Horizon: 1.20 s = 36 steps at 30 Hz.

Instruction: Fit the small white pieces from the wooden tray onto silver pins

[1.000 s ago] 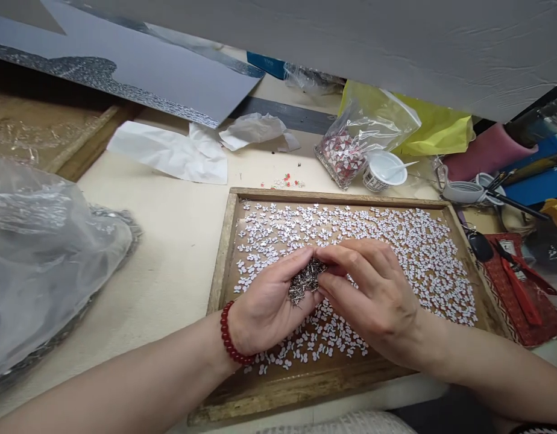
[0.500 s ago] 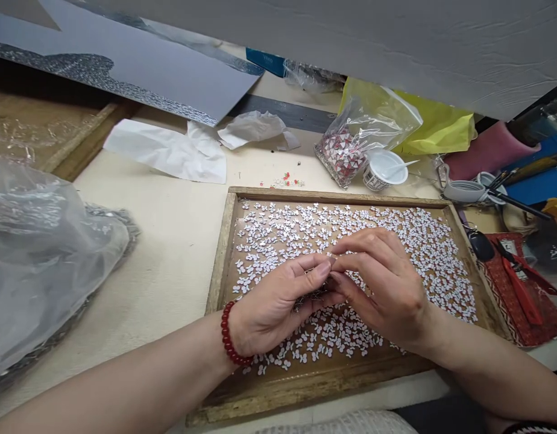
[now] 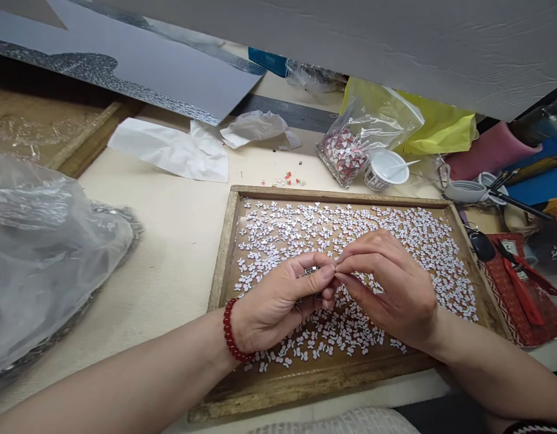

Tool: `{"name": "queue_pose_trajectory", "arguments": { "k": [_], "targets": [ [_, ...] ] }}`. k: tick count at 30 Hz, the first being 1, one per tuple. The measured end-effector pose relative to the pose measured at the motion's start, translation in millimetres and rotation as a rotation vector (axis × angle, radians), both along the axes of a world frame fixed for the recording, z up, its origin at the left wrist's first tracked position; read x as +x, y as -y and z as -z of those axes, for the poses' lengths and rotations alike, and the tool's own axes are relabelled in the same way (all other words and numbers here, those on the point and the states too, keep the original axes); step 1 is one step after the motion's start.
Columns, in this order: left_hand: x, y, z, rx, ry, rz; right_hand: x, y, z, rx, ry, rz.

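My left hand (image 3: pixel 278 295), with a red bead bracelet (image 3: pixel 233 334) at the wrist, is curled around a cluster of small thin metal pieces (image 3: pixel 305 289). They look dark and silvery; their exact kind cannot be made out. At the tip of the left thumb, my right hand (image 3: pixel 387 289) pinches with thumb and forefinger. Whatever sits between those fingertips is too small to name. Both hands are over a wooden-framed tray (image 3: pixel 222 259), where many small white bow-shaped pieces (image 3: pixel 269 235) lie spread out.
A clear plastic bag (image 3: pixel 47 259) lies on the left. Behind the tray are crumpled white paper (image 3: pixel 170 147), tiny red and clear beads (image 3: pixel 288 179), a bag of red-and-white pieces (image 3: pixel 344 154) and a white cup (image 3: pixel 387 170). Red-handled pliers (image 3: pixel 522 289) lie at the right.
My right hand has shifted slightly right and its fingertips meet the left thumb tip more closely. More of the metal pieces in my left hand now shows.
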State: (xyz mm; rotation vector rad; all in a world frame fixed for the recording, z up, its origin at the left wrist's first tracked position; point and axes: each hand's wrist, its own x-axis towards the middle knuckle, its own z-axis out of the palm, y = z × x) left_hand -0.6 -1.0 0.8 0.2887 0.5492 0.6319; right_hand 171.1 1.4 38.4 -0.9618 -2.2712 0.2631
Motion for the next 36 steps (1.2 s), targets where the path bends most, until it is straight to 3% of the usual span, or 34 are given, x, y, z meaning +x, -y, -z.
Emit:
{"name": "queue_pose_trajectory", "arguments": {
  "k": [9, 24, 28, 36],
  "targets": [
    [-0.3, -1.6, -1.5, -0.010, -0.008, -0.052, -3.3, -2.3, -4.1, 0.111, 0.043, -0.073],
    [0.4, -0.1, 1.6, 0.065, -0.031, -0.043, 3.1, -1.0, -1.9, 0.197, 0.116, -0.039],
    [0.3, 0.0, 4.0, 0.060, -0.011, -0.047, 2.0, -1.4, 0.0, 0.129, 0.074, -0.023],
    [0.1, 0.2, 2.7, 0.065, 0.015, 0.009, 1.3, -3.0, -8.2, -0.235, -0.077, -0.035]
  ]
}}
